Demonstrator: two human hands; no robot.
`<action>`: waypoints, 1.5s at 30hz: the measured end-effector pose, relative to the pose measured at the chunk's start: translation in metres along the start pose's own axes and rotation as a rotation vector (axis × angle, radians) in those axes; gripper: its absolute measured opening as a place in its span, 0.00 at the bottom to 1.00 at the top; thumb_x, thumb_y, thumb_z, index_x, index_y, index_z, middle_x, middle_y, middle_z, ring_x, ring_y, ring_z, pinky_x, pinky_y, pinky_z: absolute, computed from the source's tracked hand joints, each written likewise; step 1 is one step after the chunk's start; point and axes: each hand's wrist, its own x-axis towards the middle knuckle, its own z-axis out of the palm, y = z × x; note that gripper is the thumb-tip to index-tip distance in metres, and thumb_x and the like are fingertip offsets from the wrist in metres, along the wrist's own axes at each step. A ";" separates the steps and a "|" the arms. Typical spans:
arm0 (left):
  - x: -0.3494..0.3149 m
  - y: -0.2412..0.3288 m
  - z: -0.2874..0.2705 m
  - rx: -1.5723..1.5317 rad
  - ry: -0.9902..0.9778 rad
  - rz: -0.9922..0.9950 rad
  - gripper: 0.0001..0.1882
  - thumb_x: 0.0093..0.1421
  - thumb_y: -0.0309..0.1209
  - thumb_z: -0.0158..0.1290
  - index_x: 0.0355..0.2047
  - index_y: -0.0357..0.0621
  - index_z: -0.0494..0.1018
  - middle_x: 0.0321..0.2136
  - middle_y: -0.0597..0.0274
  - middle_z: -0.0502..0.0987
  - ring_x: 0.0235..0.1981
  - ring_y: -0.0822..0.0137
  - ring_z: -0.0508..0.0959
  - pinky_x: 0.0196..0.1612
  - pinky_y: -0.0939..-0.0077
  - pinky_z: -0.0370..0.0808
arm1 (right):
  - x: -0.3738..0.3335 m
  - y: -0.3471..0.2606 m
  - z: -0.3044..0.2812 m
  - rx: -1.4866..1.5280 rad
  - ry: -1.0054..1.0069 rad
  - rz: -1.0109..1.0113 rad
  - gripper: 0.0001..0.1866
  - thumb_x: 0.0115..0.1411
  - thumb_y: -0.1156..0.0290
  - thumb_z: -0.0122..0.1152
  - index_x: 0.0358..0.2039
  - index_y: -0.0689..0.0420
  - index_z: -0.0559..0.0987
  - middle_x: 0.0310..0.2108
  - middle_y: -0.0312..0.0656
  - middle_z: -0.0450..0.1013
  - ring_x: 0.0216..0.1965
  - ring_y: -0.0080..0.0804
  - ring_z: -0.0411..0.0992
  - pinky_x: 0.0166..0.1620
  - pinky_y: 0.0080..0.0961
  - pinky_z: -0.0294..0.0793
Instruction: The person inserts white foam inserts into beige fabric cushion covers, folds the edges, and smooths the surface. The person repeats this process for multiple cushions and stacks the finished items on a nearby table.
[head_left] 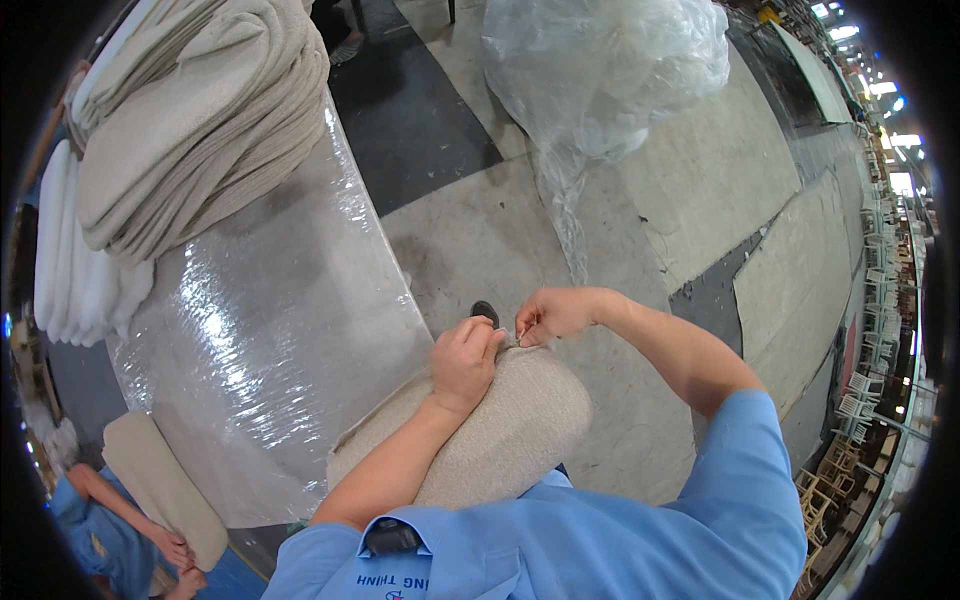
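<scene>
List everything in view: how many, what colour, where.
Cushion: one, beige, under the left forearm
Fabric covers: many, beige, piled upper left
Padding: several, white, left edge
Table: one, grey under clear plastic, left
Plastic bundle: one, clear, top centre
Floor sheets: several, grey, centre
Chair frames: many, white and tan, right edge
Lights: several, white, upper right
Probable shoe: one, dark, centre
Co-worker: one, blue-clothed, lower left
Second cushion: one, beige, beside co-worker
Shirt: one, blue, bottom
Left fingers, right fingers: two sets, bare, cushion's far edge
</scene>
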 end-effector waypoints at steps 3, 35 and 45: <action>0.004 -0.003 0.003 -0.148 -0.219 -0.233 0.14 0.73 0.38 0.56 0.42 0.39 0.79 0.41 0.50 0.84 0.40 0.52 0.83 0.46 0.60 0.77 | 0.003 0.010 0.003 -0.047 0.074 -0.105 0.10 0.68 0.65 0.68 0.39 0.60 0.83 0.31 0.41 0.78 0.37 0.37 0.77 0.41 0.34 0.75; 0.017 -0.035 0.053 -0.400 -0.621 -0.780 0.17 0.73 0.38 0.56 0.30 0.40 0.69 0.24 0.63 0.73 0.29 0.71 0.70 0.36 0.68 0.70 | 0.054 0.117 0.115 1.801 -0.031 0.113 0.04 0.72 0.72 0.65 0.37 0.56 0.81 0.34 0.36 0.80 0.32 0.23 0.79 0.36 0.26 0.83; 0.017 -0.047 0.036 -0.632 -0.727 -0.881 0.18 0.78 0.43 0.51 0.38 0.42 0.77 0.34 0.73 0.78 0.36 0.79 0.73 0.42 0.76 0.72 | 0.038 0.091 0.136 1.867 0.229 -0.055 0.12 0.78 0.61 0.54 0.46 0.56 0.80 0.40 0.35 0.80 0.40 0.23 0.78 0.44 0.31 0.83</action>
